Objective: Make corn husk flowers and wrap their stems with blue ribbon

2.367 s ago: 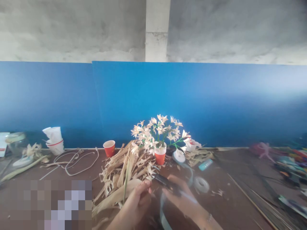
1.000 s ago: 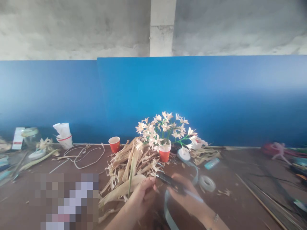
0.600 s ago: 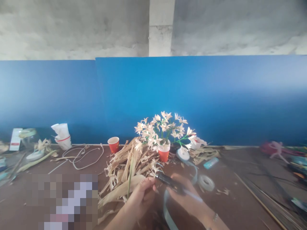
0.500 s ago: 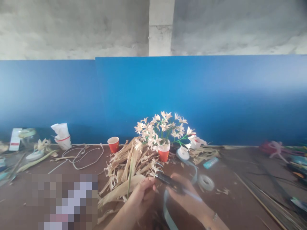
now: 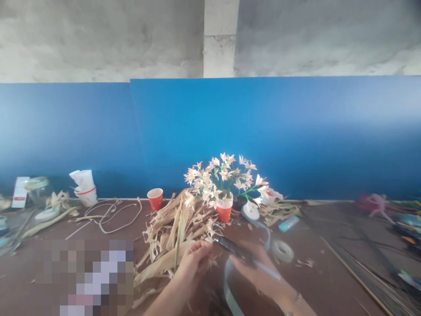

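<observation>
No text can be read anywhere. The white card (image 5: 19, 198) at the left edge of the frame carries a red mark, too small to read; a faint mark on the red cup (image 5: 155, 200) is blurred.

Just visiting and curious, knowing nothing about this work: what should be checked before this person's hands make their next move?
1. Right hand grips the dark slim hand tool: ok.
2. Left hand holds a piece from the pile of dried tan husks: cannot tell.
3. Tool tip apart from left fingertips: cannot tell, very close.
4. Red paper cup of pale handmade flowers upright, apart from both hands: ok.
5. Pale blue ribbon strip clear of the hands: not ok, it curls between them.
</observation>
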The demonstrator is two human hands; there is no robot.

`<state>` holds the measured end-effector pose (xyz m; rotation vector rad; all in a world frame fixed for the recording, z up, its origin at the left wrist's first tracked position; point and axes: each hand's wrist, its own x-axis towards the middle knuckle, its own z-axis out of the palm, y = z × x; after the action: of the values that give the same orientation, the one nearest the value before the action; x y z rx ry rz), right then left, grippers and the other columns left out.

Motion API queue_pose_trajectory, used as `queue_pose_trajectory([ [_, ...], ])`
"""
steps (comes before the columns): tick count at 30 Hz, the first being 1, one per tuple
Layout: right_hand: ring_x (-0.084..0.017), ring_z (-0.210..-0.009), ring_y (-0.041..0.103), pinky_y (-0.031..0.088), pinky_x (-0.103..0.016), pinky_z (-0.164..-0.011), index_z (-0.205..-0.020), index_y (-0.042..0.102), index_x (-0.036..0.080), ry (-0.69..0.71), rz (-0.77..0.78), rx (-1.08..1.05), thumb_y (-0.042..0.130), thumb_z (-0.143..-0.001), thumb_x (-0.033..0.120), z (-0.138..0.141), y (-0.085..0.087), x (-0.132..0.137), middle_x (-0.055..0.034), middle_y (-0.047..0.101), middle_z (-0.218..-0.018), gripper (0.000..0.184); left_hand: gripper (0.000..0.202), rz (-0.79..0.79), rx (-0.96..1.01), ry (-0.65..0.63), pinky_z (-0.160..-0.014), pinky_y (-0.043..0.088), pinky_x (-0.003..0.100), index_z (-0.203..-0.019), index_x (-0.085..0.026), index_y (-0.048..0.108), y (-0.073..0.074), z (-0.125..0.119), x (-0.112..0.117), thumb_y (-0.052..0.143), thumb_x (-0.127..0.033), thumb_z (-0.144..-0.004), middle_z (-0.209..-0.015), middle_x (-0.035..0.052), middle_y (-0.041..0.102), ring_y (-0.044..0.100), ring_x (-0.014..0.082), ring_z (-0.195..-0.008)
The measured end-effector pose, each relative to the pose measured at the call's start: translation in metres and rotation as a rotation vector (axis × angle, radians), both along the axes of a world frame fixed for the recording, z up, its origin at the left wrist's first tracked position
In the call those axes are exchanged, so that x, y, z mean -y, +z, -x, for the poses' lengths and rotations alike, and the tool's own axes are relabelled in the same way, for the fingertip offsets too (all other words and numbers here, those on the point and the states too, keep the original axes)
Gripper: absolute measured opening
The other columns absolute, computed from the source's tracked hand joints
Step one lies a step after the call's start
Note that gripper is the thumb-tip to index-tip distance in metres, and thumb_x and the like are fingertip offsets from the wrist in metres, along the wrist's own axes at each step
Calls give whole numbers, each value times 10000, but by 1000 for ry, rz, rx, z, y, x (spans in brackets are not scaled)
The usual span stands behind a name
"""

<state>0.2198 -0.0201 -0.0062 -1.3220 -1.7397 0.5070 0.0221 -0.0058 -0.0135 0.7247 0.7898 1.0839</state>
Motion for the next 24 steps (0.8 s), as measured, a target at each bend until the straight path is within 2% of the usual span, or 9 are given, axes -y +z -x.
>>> queue_pose_trajectory([
  [3, -195, -668, 635, 525, -237, -570, -761, 661, 212, -14, -9, -5, 626, -712, 378, 0, -2, 0, 2, 669, -648, 176, 332, 1, 29, -5, -356, 40, 193, -584, -147, 537, 2, -1, 1, 756, -393, -627, -350, -112, 324, 126, 0, -311],
  [9, -199, -658, 638, 538, -252, -583, -755, 671, 215, 38, 1, -9, 610, -726, 337, 4, 1, 2, 3, 673, -622, 139, 301, 45, 84, -52, -363, 55, 187, -619, -138, 536, 6, -2, 6, 765, -333, -618, -465, -68, 495, 154, -17, -319],
  [24, -202, -639, 644, 541, -253, -557, -753, 671, 216, 18, 34, -32, 631, -728, 326, 3, 0, 3, 3, 686, -636, 120, 306, 51, 72, -36, -362, 56, 183, -619, -144, 509, 9, -3, 8, 762, -316, -610, -475, -54, 533, 167, -20, -314],
])
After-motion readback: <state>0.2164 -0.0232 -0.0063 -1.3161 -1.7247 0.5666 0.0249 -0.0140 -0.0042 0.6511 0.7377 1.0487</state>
